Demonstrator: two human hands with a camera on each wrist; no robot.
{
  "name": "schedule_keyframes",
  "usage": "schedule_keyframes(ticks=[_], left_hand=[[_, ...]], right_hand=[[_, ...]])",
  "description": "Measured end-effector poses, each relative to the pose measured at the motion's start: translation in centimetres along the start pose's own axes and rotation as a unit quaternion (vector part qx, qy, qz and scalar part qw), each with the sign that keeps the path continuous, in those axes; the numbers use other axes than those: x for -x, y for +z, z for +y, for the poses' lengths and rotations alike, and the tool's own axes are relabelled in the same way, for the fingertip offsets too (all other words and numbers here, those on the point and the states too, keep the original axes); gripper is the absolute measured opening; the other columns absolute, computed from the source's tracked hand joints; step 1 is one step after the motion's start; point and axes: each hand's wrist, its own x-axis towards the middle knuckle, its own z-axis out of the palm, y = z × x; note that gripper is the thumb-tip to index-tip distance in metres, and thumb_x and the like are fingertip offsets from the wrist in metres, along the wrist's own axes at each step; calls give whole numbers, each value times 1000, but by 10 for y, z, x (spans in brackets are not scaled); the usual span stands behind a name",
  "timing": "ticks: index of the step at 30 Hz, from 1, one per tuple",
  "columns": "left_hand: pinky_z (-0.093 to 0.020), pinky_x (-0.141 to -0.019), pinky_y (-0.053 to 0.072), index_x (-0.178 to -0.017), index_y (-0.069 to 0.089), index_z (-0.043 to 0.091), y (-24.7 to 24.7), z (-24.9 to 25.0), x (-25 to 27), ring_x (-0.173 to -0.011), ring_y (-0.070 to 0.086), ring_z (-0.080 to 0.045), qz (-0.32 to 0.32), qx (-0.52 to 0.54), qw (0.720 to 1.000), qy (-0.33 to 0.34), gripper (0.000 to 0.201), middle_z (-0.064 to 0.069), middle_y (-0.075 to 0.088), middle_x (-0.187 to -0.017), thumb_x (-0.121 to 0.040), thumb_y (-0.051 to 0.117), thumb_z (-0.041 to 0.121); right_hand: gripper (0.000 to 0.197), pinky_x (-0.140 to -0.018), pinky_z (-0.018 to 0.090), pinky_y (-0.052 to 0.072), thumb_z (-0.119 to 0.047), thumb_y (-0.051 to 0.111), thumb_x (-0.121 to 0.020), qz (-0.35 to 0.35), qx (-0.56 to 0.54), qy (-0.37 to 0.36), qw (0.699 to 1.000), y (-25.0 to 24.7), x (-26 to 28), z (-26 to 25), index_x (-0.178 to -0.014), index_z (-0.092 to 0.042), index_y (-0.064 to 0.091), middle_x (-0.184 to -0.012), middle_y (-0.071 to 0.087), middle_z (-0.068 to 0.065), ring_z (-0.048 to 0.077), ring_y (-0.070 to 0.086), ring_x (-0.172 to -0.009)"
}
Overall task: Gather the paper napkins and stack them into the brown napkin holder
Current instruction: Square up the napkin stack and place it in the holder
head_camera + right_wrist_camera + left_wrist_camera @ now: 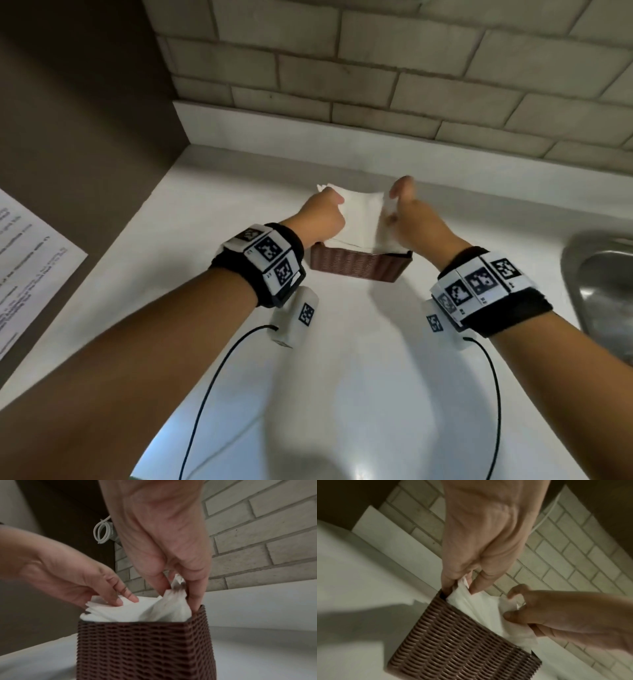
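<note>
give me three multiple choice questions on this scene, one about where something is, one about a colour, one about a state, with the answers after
1. Where is the sink relative to the napkin holder?
A. on the person's right
B. on the person's left
C. against the wall behind it

2. What colour is the napkin holder?
A. white
B. brown
C. green

3. What state are the napkins in?
A. scattered flat on the counter
B. partly in the holder, tops sticking out above its rim
C. hidden under a closed lid

Answers:
1. A, the steel basin shows at the right edge of the head view.
2. B, its woven wall is dark brown in every view.
3. B, the left hand and right hand both grip the white stack, which rises above the rim, as the right wrist view shows.
</note>
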Motion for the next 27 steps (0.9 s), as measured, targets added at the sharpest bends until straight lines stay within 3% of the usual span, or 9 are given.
schedule_keyframes(ticks=[4, 6, 8, 11, 15, 19, 20, 23, 27], left_hand=[[-34, -98, 44, -144, 37, -5, 10, 9, -2, -129, 50, -35, -3, -111, 994, 2, 46, -25, 45, -144, -97, 40, -3], [-33, -101, 41, -138, 46, -5, 13, 8, -3, -129, 50, -34, -13, -139, 990, 14, 41, -23, 50, -142, -98, 41, 0], [-33, -102, 40, -136, 49, -5, 16, 6, -6, -129, 50, -33, -29, -159, 987, 15, 39, -22, 52, -141, -98, 41, 1], [-33, -100, 41, -133, 52, -5, 19, 4, -9, -128, 51, -34, -48, -199, 979, 9, 37, -21, 54, -139, -99, 41, 4], [-35, -100, 40, -134, 49, -5, 25, 7, -6, -129, 50, -35, -89, -287, 954, 15, 37, -23, 50, -141, -101, 37, 7], [-44, -110, 32, -142, 38, -8, 32, 9, 1, -137, 33, -45, -66, -370, 926, 21, 45, -38, 13, -154, -99, 37, 5], [-46, -112, 30, -139, 42, -9, 33, 10, 2, -138, 30, -46, -44, -381, 923, 42, 45, -37, 13, -155, -97, 39, 5], [-47, -112, 29, -123, 61, 2, 34, 10, 3, -131, 45, -38, -14, -423, 900, 103, 34, -20, 50, -139, -96, 43, 8], [-63, -116, -2, -136, 55, 19, 33, 8, 4, -147, 25, -33, -98, -473, 875, 27, 41, -4, 51, -146, -102, 33, 19]], right_hand=[[31, -69, 33, 36, -1, 40, -92, -59, 98, -28, 993, 3, -3, -2, -123, -1, 42, -97, 62, 24, 42, 61, -97], [32, -74, 31, 34, -5, 37, -95, -87, 126, -19, 988, 3, -7, -4, -127, -1, 43, -119, 59, 25, 40, 58, -109], [34, -77, 32, 33, -5, 36, -97, -102, 148, -10, 984, 4, -9, -6, -130, 0, 42, -127, 55, 25, 39, 54, -116], [33, -90, 36, 40, -3, 38, -97, -107, 166, -4, 980, 10, -11, -8, -129, 3, 43, -130, 55, 24, 36, 53, -120], [34, -94, 38, 44, -4, 39, -97, -139, 187, -1, 972, 20, -12, -10, -129, 2, 46, -131, 55, 22, 36, 53, -122], [36, -91, 37, 44, -11, 49, -95, -121, 256, 15, 959, 24, -7, -14, -130, -1, 52, -136, 46, 20, 35, 48, -124], [37, -93, 37, 43, -12, 54, -92, -102, 275, 14, 956, 23, -4, -15, -128, -2, 55, -137, 42, 19, 34, 45, -124], [33, -96, 36, 44, -8, 60, -88, -72, 316, -13, 946, 18, -3, -17, -120, -1, 62, -134, 44, 18, 33, 46, -122], [25, -84, 34, 47, -5, 47, -96, -138, 273, -17, 952, 20, -8, -13, -113, 5, 63, -119, 65, 21, 35, 61, -112]])
